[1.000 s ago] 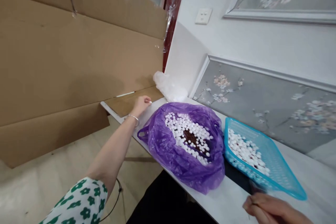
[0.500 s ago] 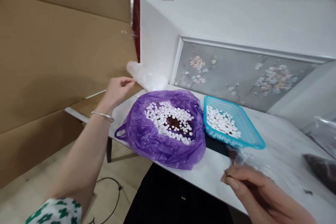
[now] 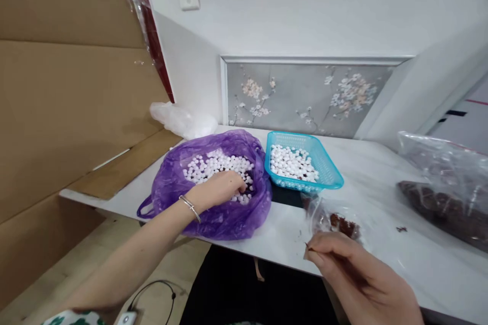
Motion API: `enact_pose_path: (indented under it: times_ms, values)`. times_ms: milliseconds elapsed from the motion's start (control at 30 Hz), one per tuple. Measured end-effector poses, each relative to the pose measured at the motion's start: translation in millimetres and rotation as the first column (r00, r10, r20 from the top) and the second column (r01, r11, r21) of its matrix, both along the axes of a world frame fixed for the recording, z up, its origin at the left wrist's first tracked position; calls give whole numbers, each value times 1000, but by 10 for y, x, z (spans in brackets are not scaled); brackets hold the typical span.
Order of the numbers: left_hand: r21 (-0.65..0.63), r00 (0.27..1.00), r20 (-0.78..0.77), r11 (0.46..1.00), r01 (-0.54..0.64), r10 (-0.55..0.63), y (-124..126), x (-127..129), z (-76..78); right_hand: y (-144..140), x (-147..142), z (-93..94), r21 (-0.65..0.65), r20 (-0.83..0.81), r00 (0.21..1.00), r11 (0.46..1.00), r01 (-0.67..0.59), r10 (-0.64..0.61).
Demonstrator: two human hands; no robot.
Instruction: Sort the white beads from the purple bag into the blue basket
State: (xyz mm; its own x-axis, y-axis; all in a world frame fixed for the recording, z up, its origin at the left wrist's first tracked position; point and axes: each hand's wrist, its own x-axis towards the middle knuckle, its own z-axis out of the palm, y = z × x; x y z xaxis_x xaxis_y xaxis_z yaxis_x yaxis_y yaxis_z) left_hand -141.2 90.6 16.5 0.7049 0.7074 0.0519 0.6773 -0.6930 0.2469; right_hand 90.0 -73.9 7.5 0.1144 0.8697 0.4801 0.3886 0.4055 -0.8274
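left hand (image 3: 219,190) is curled down into the white beads (image 3: 213,165) in the purple bag (image 3: 229,213), right hand (image 3: 356,277) pinching something tiny, near the clear bag (image 3: 335,218)

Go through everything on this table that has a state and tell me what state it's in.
purple bag: open, white beads inside
left hand: reaching into the bag's beads
blue basket: partly filled with beads
small clear bag: open, held by right hand
large clear bag: lying, dark contents

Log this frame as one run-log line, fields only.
left hand: in purple bag, on white beads | right hand: pinching small dark piece, by clear bag | blue basket: holds white beads
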Motion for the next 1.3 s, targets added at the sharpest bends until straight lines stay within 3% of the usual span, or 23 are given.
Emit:
enact_pose_path:
  times_ms: [133,233,367,433,467,500,533,567,633,700,800,1033,1300]
  values:
    - [-38,999,-34,999,-23,21,61,81,-59,-23,90,-41,17,-82,996,1000,-25,27]
    - [-64,998,14,997,-53,54,87,75,6,-25,164,-65,6,-88,996,1000,-27,28]
    - [-65,968,203,989,-133,144,-101,110,200,0,208,-99,9,-165,986,1000,1,0]
    - [-191,886,415,972,-139,208,-336,220,236,17,188,-98,26,-231,973,1000,6,0]
    - [-377,739,601,923,-76,306,-478,304,224,22,172,-88,40,-259,966,999,-1,11]
    - [-536,530,732,842,58,429,-626,404,194,22,155,-70,59,-277,960,998,-18,34]
    - [-641,382,751,734,226,539,-769,514,154,17,139,-45,73,-289,955,996,-44,64]
    - [-692,291,719,614,380,631,-900,628,109,8,126,-15,92,-299,949,993,-72,96]
    - [-700,213,631,430,571,746,-1099,837,28,-17,111,47,131,-315,936,984,-122,158]
    - [-675,180,577,341,654,797,-1201,988,-22,-38,109,92,156,-323,926,976,-151,195]
    - [-664,141,548,326,673,825,-1220,1093,-63,-38,120,87,147,-312,934,980,-132,173]
    - [-674,85,534,363,643,841,-1176,1166,-175,21,171,-64,92,-243,969,996,-22,44]
    - [-690,98,506,334,642,857,-1172,1246,-202,11,249,-73,100,-180,983,994,52,-33]
